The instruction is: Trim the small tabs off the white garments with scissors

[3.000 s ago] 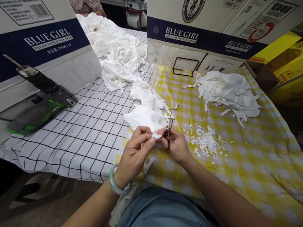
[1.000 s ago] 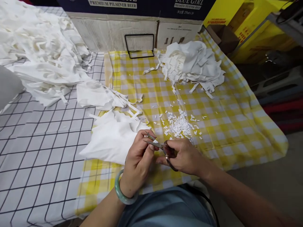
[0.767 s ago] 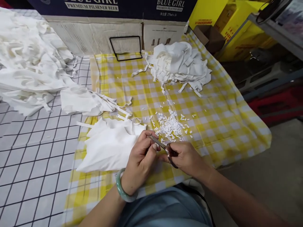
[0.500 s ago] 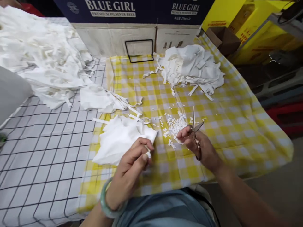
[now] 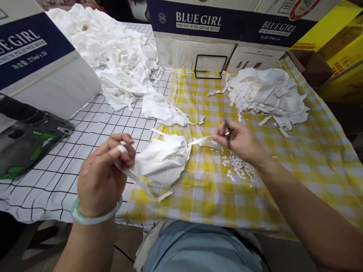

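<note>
A white fabric piece with thin straps [image 5: 163,160] is stretched between my two hands over the tablecloth. My left hand [image 5: 104,173], a pale green bangle at its wrist, is closed on one edge of it at the left. A loose strap end hangs below the cloth. On the other side, my right hand [image 5: 241,141] pinches a thin white strap [image 5: 200,140], pulled taut. The scissors [image 5: 227,130] stay in that hand too, blurred and partly hidden by the fingers. Small white clippings [image 5: 241,166] lie scattered beneath the right hand.
A large heap of white strapped pieces [image 5: 113,45] lies back left, a smaller pile [image 5: 266,94] back right. Another piece [image 5: 163,109] lies between. A black wire stand [image 5: 210,77] stands before a beer carton [image 5: 195,45]. A grey-green tool [image 5: 31,139] sits far left.
My hands have moved apart: the left went left with the fabric, the right now pulls a strap. The fabric piece is lifted and stretched. The view has turned left, showing the tool.
</note>
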The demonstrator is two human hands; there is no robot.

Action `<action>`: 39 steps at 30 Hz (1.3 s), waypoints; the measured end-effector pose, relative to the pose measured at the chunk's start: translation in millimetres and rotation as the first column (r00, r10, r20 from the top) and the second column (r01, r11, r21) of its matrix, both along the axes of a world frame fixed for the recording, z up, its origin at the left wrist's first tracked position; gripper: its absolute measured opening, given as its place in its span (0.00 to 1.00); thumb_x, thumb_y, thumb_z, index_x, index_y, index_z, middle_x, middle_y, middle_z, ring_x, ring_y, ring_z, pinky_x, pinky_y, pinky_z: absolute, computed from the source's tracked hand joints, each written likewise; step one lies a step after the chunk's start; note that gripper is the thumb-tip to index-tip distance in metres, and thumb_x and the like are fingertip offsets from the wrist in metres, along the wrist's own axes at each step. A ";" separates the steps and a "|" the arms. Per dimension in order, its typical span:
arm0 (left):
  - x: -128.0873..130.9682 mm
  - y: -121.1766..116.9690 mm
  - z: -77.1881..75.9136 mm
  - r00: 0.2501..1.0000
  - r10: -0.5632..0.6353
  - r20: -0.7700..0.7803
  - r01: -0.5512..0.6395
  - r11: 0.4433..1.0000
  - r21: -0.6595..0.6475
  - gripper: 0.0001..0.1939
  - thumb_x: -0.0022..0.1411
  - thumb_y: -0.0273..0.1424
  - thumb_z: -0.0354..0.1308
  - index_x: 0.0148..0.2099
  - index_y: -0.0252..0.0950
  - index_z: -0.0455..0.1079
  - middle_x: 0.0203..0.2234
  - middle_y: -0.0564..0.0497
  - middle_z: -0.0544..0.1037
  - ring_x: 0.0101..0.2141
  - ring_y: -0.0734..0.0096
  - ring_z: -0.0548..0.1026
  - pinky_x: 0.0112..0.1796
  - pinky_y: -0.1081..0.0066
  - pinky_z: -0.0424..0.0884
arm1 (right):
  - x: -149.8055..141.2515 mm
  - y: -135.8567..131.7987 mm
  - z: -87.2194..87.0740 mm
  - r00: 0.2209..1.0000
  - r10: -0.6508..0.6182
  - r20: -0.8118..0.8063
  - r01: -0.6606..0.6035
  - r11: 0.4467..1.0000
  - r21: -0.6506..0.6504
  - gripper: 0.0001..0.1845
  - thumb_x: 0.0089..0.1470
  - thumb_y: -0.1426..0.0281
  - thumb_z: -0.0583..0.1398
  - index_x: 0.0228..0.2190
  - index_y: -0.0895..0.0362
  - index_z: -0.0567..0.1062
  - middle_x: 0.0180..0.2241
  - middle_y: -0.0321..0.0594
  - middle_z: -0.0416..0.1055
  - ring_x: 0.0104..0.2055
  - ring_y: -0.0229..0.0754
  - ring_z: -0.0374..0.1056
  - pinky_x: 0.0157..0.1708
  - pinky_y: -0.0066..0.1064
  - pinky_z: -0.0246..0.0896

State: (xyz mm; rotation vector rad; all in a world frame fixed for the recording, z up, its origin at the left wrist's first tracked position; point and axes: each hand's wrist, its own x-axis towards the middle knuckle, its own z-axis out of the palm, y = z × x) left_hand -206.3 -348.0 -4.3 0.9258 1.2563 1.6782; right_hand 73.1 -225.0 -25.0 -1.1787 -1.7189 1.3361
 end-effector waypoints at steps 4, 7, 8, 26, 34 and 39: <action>-18.8 13.9 -2.5 0.882 0.234 -0.409 -0.214 0.972 0.095 0.07 0.56 0.26 0.57 0.25 0.35 0.69 0.35 0.45 0.70 0.43 0.59 0.68 0.39 0.63 0.63 | -4.8 9.4 58.9 0.913 -0.012 -0.407 0.048 0.996 0.078 0.14 0.45 0.75 0.68 0.26 0.54 0.67 0.28 0.30 0.68 0.31 0.35 0.71 0.38 0.32 0.68; 3.4 -4.3 -8.1 0.588 0.412 -0.696 -0.374 0.902 0.217 0.07 0.53 0.26 0.65 0.36 0.37 0.71 0.42 0.44 0.69 0.53 0.54 0.62 0.51 0.59 0.59 | -20.5 -7.6 87.7 0.875 0.008 -0.484 0.020 0.998 0.053 0.13 0.48 0.77 0.66 0.28 0.53 0.66 0.28 0.29 0.66 0.29 0.34 0.73 0.31 0.28 0.69; 17.0 -14.2 -9.6 0.625 0.375 -0.685 -0.329 0.922 0.205 0.07 0.56 0.27 0.64 0.38 0.38 0.71 0.41 0.45 0.69 0.51 0.56 0.63 0.50 0.59 0.60 | -26.7 -18.0 91.4 0.871 0.018 -0.492 -0.003 1.000 0.031 0.13 0.49 0.77 0.66 0.28 0.53 0.65 0.28 0.29 0.66 0.27 0.33 0.72 0.27 0.26 0.68; 64.5 -49.1 -3.0 0.818 -0.280 0.502 0.457 0.847 -0.273 0.10 0.65 0.35 0.58 0.38 0.31 0.71 0.21 0.58 0.62 0.19 0.86 0.53 0.20 0.81 0.49 | -70.3 -68.3 -14.8 0.967 0.194 -0.166 -0.170 0.974 0.149 0.13 0.48 0.72 0.66 0.29 0.53 0.65 0.43 0.41 0.72 0.56 0.46 0.64 0.57 0.41 0.55; 31.7 -50.5 -21.6 0.964 -0.229 -0.136 0.178 0.933 -0.312 0.08 0.68 0.36 0.54 0.44 0.40 0.71 0.27 0.54 0.68 0.28 0.76 0.64 0.29 0.76 0.61 | -78.3 -16.1 30.7 0.889 0.369 -0.271 -0.420 0.893 -0.164 0.16 0.42 0.68 0.71 0.28 0.57 0.69 0.27 0.32 0.65 0.27 0.31 0.59 0.27 0.24 0.54; 35.0 -48.7 -4.3 0.874 -0.471 -0.121 0.432 0.865 -0.254 0.13 0.70 0.36 0.50 0.46 0.40 0.75 0.27 0.52 0.69 0.27 0.74 0.65 0.30 0.72 0.64 | -86.5 -7.0 36.7 0.873 0.407 -0.268 -0.470 0.850 -0.238 0.16 0.42 0.68 0.70 0.28 0.58 0.69 0.24 0.30 0.63 0.25 0.30 0.55 0.24 0.23 0.50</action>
